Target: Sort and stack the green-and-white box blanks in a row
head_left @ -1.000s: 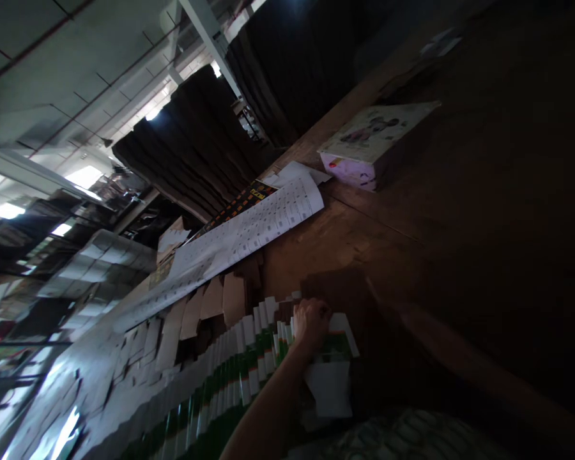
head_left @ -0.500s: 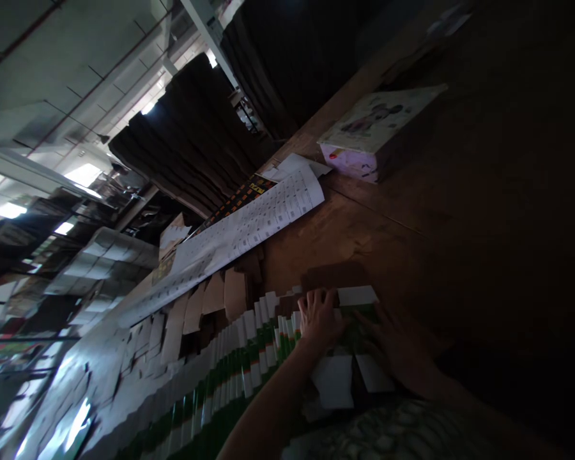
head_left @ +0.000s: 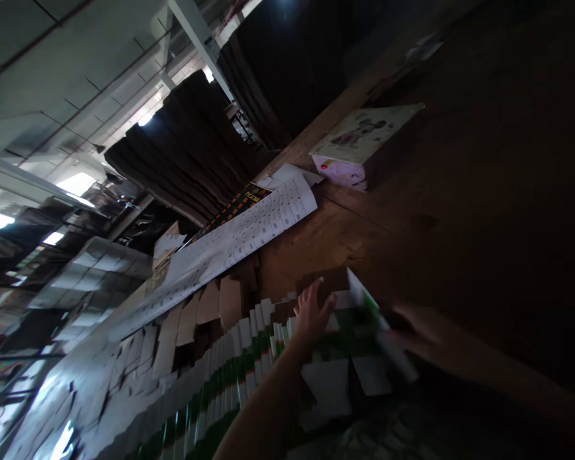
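My left hand (head_left: pixel 311 312) lies with its fingers spread at the end of a row of overlapping flat green-and-white cartons (head_left: pixel 242 358). To its right, my right hand (head_left: pixel 419 329), blurred and dim, holds the outer edge of a green-and-white carton panel (head_left: pixel 376 319). That panel stands tilted up over another flat carton, whose white flaps (head_left: pixel 371 375) show below. Whether the raised panel is a separate carton or part of the one beneath, I cannot tell.
Behind the row lie brown cardboard flaps (head_left: pixel 211 303) and a long printed sheet (head_left: pixel 249 230). Farther back on the wooden table (head_left: pixel 335 246) sits a thick block with a cartoon mouse picture (head_left: pixel 364 137). Tall dark stacks (head_left: pixel 182 147) stand beyond.
My right hand has moved right and lifted a carton panel from lying flat to tilted upright. My left hand's fingers have spread more. The camera view has shifted slightly.
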A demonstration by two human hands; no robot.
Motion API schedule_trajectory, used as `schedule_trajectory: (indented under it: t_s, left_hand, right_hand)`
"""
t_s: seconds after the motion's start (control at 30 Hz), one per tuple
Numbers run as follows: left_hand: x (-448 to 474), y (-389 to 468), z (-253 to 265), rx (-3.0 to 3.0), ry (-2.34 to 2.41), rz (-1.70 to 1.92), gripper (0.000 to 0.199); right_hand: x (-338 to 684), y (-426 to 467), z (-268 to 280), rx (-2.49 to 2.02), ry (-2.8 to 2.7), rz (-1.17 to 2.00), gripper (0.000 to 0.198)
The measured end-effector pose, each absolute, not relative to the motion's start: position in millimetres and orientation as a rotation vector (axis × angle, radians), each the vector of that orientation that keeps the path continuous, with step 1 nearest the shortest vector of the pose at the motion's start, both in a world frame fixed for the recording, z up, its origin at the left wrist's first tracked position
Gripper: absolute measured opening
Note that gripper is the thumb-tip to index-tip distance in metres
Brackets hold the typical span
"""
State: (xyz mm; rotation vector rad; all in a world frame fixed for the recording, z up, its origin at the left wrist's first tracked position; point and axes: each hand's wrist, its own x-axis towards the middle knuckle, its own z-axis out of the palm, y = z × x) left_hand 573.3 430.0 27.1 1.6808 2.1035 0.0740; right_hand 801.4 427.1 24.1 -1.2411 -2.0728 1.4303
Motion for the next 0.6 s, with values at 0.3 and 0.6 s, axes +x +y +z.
schedule_trajectory:
  t_s: [0.3, 0.6]
  left_hand:
    - [576, 430, 21, 1.894, 2.124, -0.226, 0.02]
    - [570, 431, 9, 1.787, 2.154, -0.093, 0.017]
  right_hand:
    - [852, 429, -43, -1.732, -1.982, 0.998, 0.057]
    - [800, 413, -74, -1.371, -1.952, 1.247, 0.064]
